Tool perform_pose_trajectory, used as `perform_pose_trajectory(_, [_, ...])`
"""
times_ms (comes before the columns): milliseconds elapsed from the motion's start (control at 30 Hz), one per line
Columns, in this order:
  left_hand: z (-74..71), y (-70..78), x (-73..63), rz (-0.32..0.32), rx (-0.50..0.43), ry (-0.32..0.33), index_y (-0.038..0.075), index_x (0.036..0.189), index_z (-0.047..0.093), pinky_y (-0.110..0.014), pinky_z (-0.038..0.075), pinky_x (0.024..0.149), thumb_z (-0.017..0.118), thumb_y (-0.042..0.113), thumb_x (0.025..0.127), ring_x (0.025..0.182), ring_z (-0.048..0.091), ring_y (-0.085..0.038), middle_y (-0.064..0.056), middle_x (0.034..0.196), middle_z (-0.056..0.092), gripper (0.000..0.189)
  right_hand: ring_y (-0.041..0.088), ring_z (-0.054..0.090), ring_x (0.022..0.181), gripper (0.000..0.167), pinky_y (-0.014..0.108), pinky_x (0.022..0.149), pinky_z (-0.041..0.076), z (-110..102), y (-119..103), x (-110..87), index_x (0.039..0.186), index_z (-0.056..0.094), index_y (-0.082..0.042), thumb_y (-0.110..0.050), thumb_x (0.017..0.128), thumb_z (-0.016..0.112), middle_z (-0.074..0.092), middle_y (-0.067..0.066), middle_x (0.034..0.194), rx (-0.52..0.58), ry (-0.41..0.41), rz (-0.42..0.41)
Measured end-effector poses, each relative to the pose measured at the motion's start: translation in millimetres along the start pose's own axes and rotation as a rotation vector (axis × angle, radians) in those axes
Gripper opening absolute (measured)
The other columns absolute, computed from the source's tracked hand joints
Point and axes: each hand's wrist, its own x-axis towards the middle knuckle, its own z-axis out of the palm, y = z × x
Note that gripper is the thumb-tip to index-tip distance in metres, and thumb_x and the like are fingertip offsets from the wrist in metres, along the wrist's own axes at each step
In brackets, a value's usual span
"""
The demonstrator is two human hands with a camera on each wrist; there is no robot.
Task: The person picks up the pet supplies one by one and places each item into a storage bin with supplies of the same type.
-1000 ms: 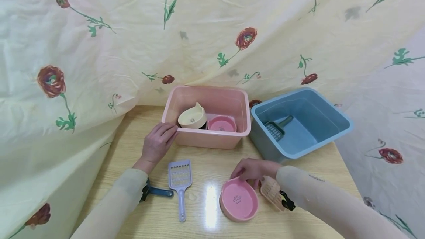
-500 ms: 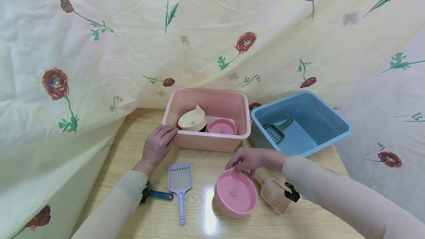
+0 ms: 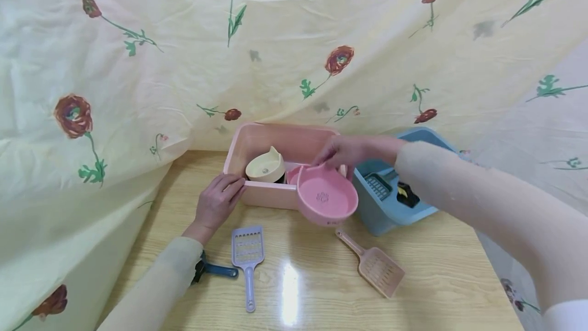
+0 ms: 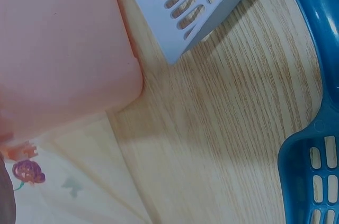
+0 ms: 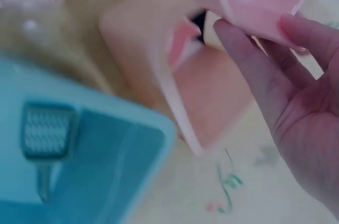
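Note:
My right hand [image 3: 337,155] pinches the far edge of a pink pet bowl [image 3: 327,195] with a paw print inside. The bowl is tilted above the front rim of a pink bin [image 3: 271,198] in the head view. In the right wrist view, thumb and fingers hold the bowl [image 5: 249,1] from both sides of its wall. My left hand [image 3: 218,201] grips the bin's front left corner, fingers over the rim. Inside the bin sit a cream cat-eared bowl [image 3: 265,166] and another pink bowl [image 3: 292,175], mostly hidden behind the held one.
Right of the pink bin stands a blue bin [image 3: 374,218] with a dark green litter scoop [image 3: 378,186] inside. On the table lie a lilac scoop [image 3: 248,249], a tan-pink scoop [image 3: 380,271] and a blue scoop [image 4: 304,147], partly under my left sleeve. A floral cloth [image 3: 275,40] hangs behind.
My right hand has lifted the pink bowl off the table and carried it forward to the pink bin's front rim. The tan-pink scoop is now uncovered. My left hand has stayed at the corner.

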Motion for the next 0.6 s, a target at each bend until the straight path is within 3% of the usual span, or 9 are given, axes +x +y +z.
perform_pose_trajectory(167, [0.0,-1.0,0.2,0.002,0.006,-0.015,0.002,0.109,0.081,-0.053,0.062,0.095,0.088,0.004,0.084,0.096,0.073,-0.036,-0.016,0.106,0.077,0.026,0.032,0.074,0.104,0.037,0.042,0.077,0.068,-38,-12,19.2,0.145,0.066,-0.007,-0.004,0.110,0.055,0.071,0.017,0.129,-0.166,0.043,0.047])
perform_pose_trajectory(333, [1.9,-1.5,-0.6,0.005,0.003,-0.009,0.002,0.109,0.082,-0.054,0.062,0.094,0.088,0.004,0.084,0.097,0.073,-0.036,-0.016,0.106,0.077,0.027,0.026,0.071,0.095,0.037,0.035,0.079,0.065,-57,-9,51.3,0.141,0.069,-0.005,0.001,0.108,0.054,0.073,0.017,0.123,-0.330,0.106,-0.011])
perform_pose_trajectory(433, [2.2,-1.9,-1.2,0.000,-0.001,-0.010,0.002,0.109,0.082,-0.054,0.062,0.095,0.087,0.004,0.084,0.098,0.074,-0.035,-0.015,0.107,0.077,0.026,0.026,0.071,0.095,0.037,0.036,0.081,0.065,-60,-3,71.4,0.141,0.070,-0.007,0.000,0.108,0.055,0.072,0.017,0.126,-0.327,0.133,0.030])
perform_pose_trajectory(600, [1.2,-4.2,-0.6,0.000,0.003,-0.023,0.002,0.110,0.081,-0.054,0.062,0.095,0.086,0.006,0.087,0.099,0.074,-0.034,-0.015,0.108,0.077,0.025,0.030,0.071,0.104,0.034,0.042,0.086,0.066,-56,12,99.8,0.138,0.073,-0.017,-0.009,0.107,0.063,0.069,0.013,0.130,-0.203,0.172,0.192])
